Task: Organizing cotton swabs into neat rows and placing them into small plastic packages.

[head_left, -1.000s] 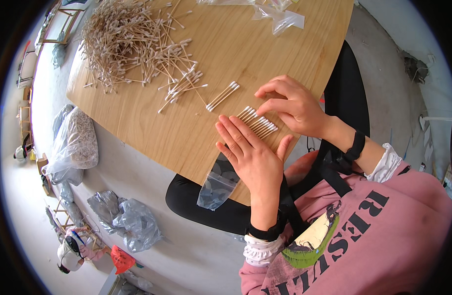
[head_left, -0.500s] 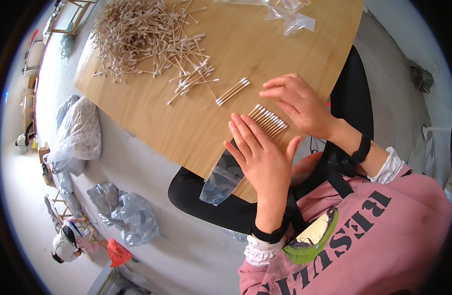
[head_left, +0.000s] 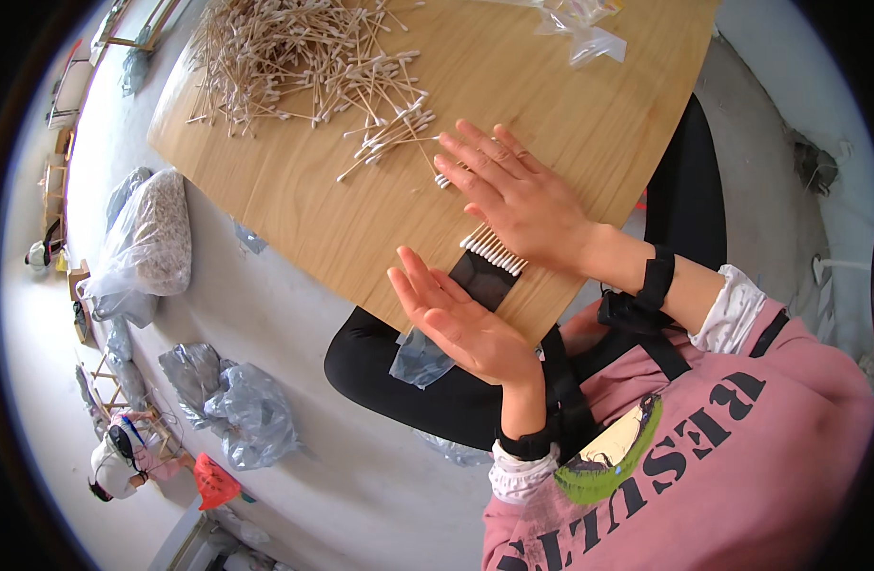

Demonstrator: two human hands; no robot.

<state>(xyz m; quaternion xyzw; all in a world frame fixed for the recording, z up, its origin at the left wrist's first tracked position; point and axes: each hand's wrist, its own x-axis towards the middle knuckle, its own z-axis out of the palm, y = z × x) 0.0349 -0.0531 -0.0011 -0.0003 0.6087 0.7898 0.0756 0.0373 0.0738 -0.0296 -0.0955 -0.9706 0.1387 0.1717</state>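
A row of cotton swabs [head_left: 492, 250] lies side by side near the table's front edge, its near tips at a dark flat piece [head_left: 484, 280]. My right hand [head_left: 524, 202] is open, palm down, fingers stretched over the row's far end and partly covering it. Under its fingertips show the tips of a few separate cotton swabs [head_left: 442, 180]; the rest of them is hidden. Palm up and fingers apart, my left hand [head_left: 467, 331] is held near the dark piece, holding nothing. Below it a clear plastic bag [head_left: 421, 360] hangs at the table edge.
A large heap of loose cotton swabs [head_left: 275, 67] covers the table's far left. Clear plastic packaging [head_left: 584, 38] lies at the back right. On the floor to the left are a full bag [head_left: 156, 233] and grey plastic bags [head_left: 251, 409]. A person [head_left: 123, 457] sits beyond.
My left hand has drawn back off the swab row and turned palm up. My right hand has moved left, flattening over the row's far end. The view has shifted slightly.
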